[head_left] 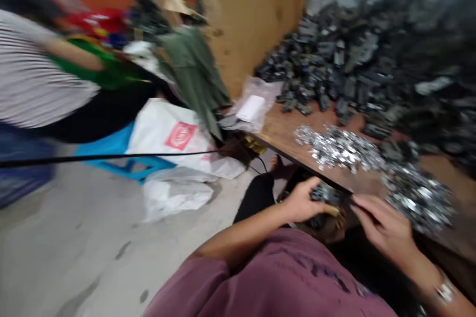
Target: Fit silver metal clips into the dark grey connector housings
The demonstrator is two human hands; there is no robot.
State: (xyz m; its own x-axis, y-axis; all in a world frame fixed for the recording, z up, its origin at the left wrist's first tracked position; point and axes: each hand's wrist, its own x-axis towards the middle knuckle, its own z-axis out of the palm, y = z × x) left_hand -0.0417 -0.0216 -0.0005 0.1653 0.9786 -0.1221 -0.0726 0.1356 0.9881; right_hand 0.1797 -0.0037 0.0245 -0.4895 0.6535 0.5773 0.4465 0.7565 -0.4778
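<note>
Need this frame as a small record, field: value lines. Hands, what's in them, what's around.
left hand: curled around a dark part, blurred
right hand: fingers extended toward the dark part; metal wristband
wooden table: holds silver metal pieces and a heap of dark parts
table corner: clear plastic bag
floor: white sack with red label
other person: striped shirt, at image left
</note>
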